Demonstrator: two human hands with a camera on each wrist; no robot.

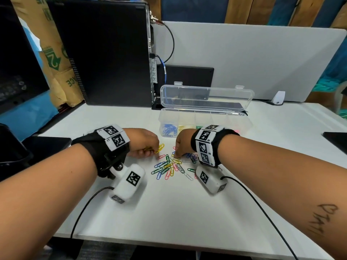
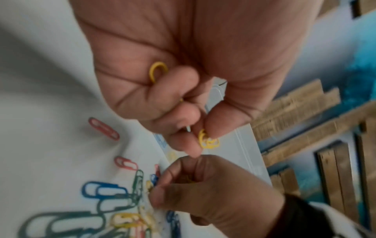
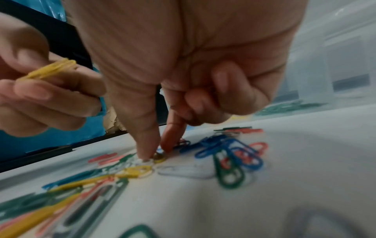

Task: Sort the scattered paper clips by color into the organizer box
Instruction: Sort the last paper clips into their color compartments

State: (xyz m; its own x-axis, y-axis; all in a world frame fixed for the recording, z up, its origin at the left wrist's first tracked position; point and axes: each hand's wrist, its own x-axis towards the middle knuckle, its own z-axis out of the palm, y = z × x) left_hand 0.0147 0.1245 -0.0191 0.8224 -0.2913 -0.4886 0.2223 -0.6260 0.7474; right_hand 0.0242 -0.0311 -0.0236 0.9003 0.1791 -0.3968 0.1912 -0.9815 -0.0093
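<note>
At the near middle of the desk [image 1: 187,212], just short of the organizer box [image 1: 242,121], kept both hands low over the pile of paper clips [image 1: 172,166]. Pinched a small bunch of yellow clips [image 1: 159,148] between thumb and fingertips of the left hand [image 1: 144,143], other fingers curled in, at the left edge of the pile and just above the desk; probably gathered one colour there so as to make a single trip to the box. Pressed thumb and forefinger of the right hand [image 1: 183,145] down on one more yellow clip [image 3: 158,157] lying flat at the far side of the pile, remaining fingers folded into the palm; likely nipped it by its end because nothing else of so thin a wire offers a hold.

Had the box standing open at the far side, its clear lid [image 1: 206,96] tipped back, presumably for free dropping. Showed blue clips [image 1: 170,129] in the leftmost compartment, then yellow, green and pink to the right, seen hazily through the wall.

Looked small, thin and glossy, those clips: blue, green, yellow, pink and white, overlapping and crossed, so apt to drag neighbours along when lifted. Judged the sorting well begun, with much left.
</note>
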